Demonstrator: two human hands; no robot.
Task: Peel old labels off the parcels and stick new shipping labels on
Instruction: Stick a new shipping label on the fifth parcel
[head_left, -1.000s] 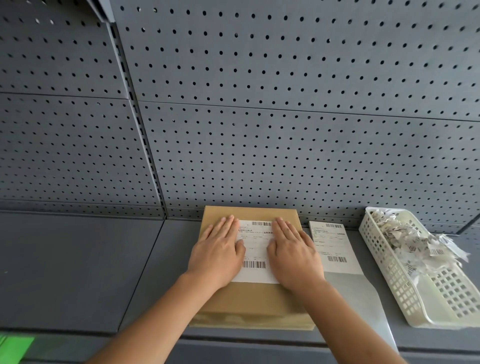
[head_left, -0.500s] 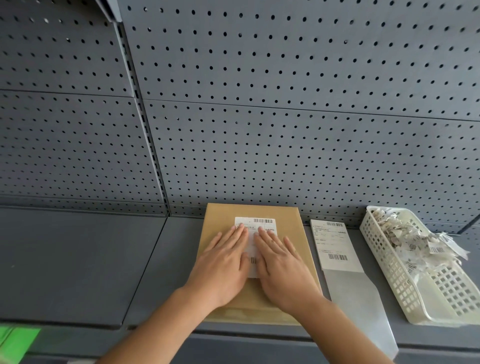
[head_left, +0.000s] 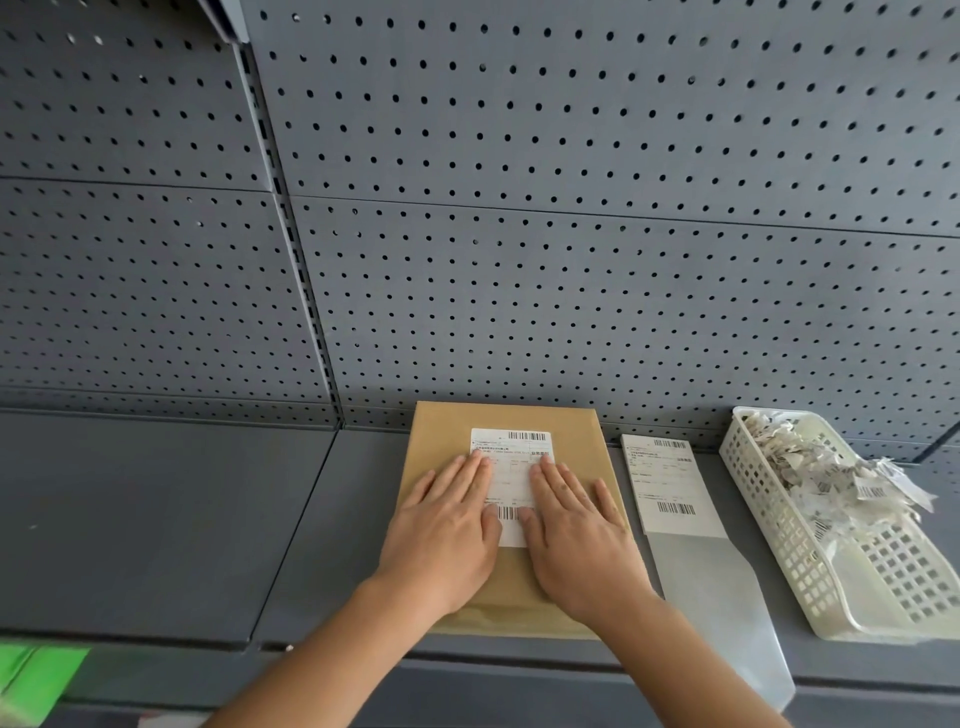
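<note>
One brown parcel (head_left: 576, 431) lies flat on the grey shelf (head_left: 156, 519), against the pegboard wall, with one white shipping label (head_left: 511, 467) on top. The left hand (head_left: 447, 535) and right hand (head_left: 576, 540) lie flat on it, fingers straight, pressing the label's two sides and gripping nothing. Just right lies one spare label (head_left: 670, 488) on its backing strip, then one white basket (head_left: 769, 525) of torn scraps (head_left: 810, 467).

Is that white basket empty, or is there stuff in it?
Partly full. The white basket holds a heap of torn label scraps at its far end; its near end shows bare mesh.
</note>
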